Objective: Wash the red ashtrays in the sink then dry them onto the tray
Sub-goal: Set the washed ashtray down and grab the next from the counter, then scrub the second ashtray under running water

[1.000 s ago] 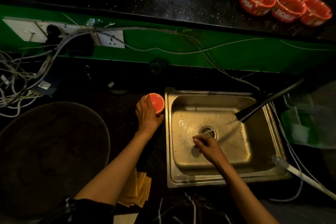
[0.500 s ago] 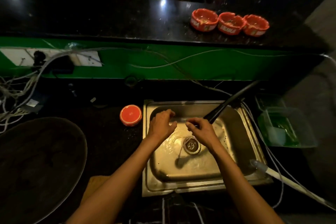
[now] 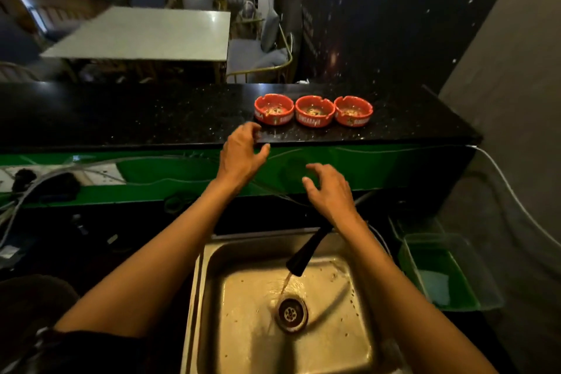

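Three red ashtrays stand in a row on the raised black counter: a left ashtray (image 3: 274,109), a middle ashtray (image 3: 314,111) and a right ashtray (image 3: 353,110), each with debris inside. My left hand (image 3: 241,154) is raised at the counter's front edge, just below and left of the left ashtray, fingers loosely curved and holding nothing. My right hand (image 3: 329,188) hovers lower, in front of the green panel, also empty. Below them is the steel sink (image 3: 243,328), where water runs from the black tap (image 3: 305,253) onto the drain (image 3: 291,313).
A dark round tray (image 3: 33,297) lies at the lower left. A green plastic tub (image 3: 446,276) sits right of the sink. Cables and sockets (image 3: 45,179) run along the green panel at left. Dining tables and chairs stand beyond the counter.
Both hands rose out of the sink toward the raised counter. The view tilted up, so the washed ashtray left of the sink is out of frame. Water keeps running.
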A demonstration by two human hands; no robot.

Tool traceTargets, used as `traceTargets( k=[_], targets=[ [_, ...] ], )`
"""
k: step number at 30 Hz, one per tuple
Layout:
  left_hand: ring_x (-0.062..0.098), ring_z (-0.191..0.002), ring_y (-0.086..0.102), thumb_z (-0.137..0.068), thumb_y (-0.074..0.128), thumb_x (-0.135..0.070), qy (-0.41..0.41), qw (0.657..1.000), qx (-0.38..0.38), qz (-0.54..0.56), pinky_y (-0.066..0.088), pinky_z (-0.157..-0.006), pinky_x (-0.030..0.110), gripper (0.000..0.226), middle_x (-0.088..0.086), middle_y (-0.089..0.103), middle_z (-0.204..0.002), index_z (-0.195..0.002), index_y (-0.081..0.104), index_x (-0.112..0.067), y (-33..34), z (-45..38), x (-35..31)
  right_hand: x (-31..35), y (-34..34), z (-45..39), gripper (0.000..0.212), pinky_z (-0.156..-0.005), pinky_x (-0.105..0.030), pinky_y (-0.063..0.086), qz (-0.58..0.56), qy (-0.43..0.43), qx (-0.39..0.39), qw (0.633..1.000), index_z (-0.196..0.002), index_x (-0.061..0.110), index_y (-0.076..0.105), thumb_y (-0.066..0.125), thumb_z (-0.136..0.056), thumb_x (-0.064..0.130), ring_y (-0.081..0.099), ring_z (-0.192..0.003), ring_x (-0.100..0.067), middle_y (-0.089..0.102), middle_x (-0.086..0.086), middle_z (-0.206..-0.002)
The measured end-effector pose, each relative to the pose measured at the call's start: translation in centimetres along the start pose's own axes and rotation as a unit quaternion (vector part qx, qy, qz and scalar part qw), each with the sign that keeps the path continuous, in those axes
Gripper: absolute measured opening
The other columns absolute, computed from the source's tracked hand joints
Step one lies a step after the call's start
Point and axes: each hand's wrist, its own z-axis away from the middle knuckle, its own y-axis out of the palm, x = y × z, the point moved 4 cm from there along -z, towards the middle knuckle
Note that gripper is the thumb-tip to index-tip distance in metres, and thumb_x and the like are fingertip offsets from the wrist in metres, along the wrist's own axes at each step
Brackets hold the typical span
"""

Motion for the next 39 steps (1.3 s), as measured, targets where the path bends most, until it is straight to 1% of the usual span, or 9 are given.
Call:
traceTargets(
  k=[6,9,12,19,25,28,31,35,39],
  targets=[
    [0.033,-0.129,0.045,-0.074,0.08,-0.048,-0.057,0.998,-0.003,-0.035,0.042,-0.106,0.042,0.093,0.02,0.046,-0.139,-0.143,0.035,-0.004,2.2,-6.0,-0.7,0.8,-1.3,-5.5,0.052,-0.11,-0.04,0.037,0.075,-0.095,-0.027,0.992,-0.144,0.013,0.048,0.058,-0.096,0.032,0.043,-0.134,-0.026,0.049,-0.009,-0.144],
    [0.036,-0.139,0.036,-0.067,0.084,-0.055,-0.088,0.995,0.034,-0.029,0.037,-0.113,0.046,0.117,0.022,0.036,-0.149,-0.151,0.02,-0.004,3.7,-8.4,-0.4,0.6,-0.1,-6.9,0.066,-0.119,-0.047,0.025,0.119,-0.08,0.039,0.989,-0.154,0.015,0.028,0.056,-0.098,0.035,0.021,-0.15,-0.027,0.027,-0.008,-0.161],
    [0.038,-0.141,0.034,-0.061,0.085,-0.059,-0.097,0.993,0.061,-0.039,0.035,-0.114,0.051,0.128,0.022,0.032,-0.152,-0.152,0.014,-0.005,5.1,-10.3,0.2,0.1,1.0,-7.2,0.07,-0.119,-0.048,0.023,0.144,-0.072,0.037,0.986,-0.156,0.016,0.02,0.056,-0.098,0.033,0.012,-0.152,-0.027,0.018,-0.009,-0.164],
    [0.036,-0.138,0.04,-0.053,0.091,-0.057,-0.099,0.993,0.053,-0.025,0.038,-0.113,0.049,0.133,0.021,0.037,-0.149,-0.151,0.016,-0.006,6.7,-13.0,0.4,-0.5,2.0,-6.6,0.073,-0.112,-0.049,0.034,0.156,-0.089,0.006,0.984,-0.157,0.014,0.015,0.055,-0.097,0.021,0.009,-0.152,-0.028,0.016,-0.009,-0.163],
    [0.034,-0.125,0.052,-0.046,0.092,-0.058,-0.096,0.995,0.022,0.012,0.048,-0.103,0.042,0.127,0.019,0.05,-0.137,-0.142,0.024,-0.01,6.2,-12.9,0.7,-0.4,2.2,-6.7,0.077,-0.11,-0.048,0.036,0.162,-0.081,0.004,0.983,-0.156,0.015,0.016,0.059,-0.093,0.015,0.01,-0.152,-0.028,0.016,-0.009,-0.163],
    [0.033,-0.122,0.054,-0.047,0.092,-0.057,-0.09,0.996,0.012,0.024,0.049,-0.1,0.038,0.122,0.018,0.052,-0.134,-0.139,0.027,-0.009,5.4,-11.7,0.7,-0.3,2.0,-6.9,0.077,-0.112,-0.052,0.031,0.163,-0.073,0.016,0.984,-0.156,0.016,0.016,0.058,-0.092,0.012,0.009,-0.152,-0.028,0.016,-0.008,-0.163],
    [0.031,-0.119,0.055,-0.049,0.093,-0.054,-0.093,0.995,0.001,0.033,0.045,-0.093,0.03,0.117,0.017,0.053,-0.132,-0.137,0.029,-0.01,4.1,-10.1,0.4,-0.2,1.7,-6.9,0.072,-0.115,-0.053,0.029,0.162,-0.07,0.026,0.984,-0.156,0.016,0.018,0.056,-0.095,0.02,0.011,-0.152,-0.028,0.017,-0.008,-0.163],
    [0.029,-0.117,0.056,-0.047,0.093,-0.055,-0.082,0.996,-0.017,0.034,0.048,-0.094,0.032,0.117,0.015,0.054,-0.131,-0.135,0.03,-0.012,1.7,-7.4,-0.3,0.1,1.0,-7.2,0.07,-0.116,-0.052,0.027,0.157,-0.061,0.047,0.985,-0.156,0.018,0.022,0.055,-0.098,0.04,0.016,-0.151,-0.026,0.021,-0.007,-0.162],
    [0.026,-0.117,0.057,-0.046,0.093,-0.056,-0.063,0.997,-0.021,0.042,0.05,-0.097,0.034,0.117,0.012,0.054,-0.13,-0.135,0.029,-0.015,-0.7,-3.8,-1.0,0.7,-0.3,-5.2,0.063,-0.11,-0.044,0.032,0.131,-0.079,0.01,0.988,-0.151,0.016,0.036,0.054,-0.097,0.043,0.035,-0.14,-0.026,0.039,-0.007,-0.153]
  ],
)
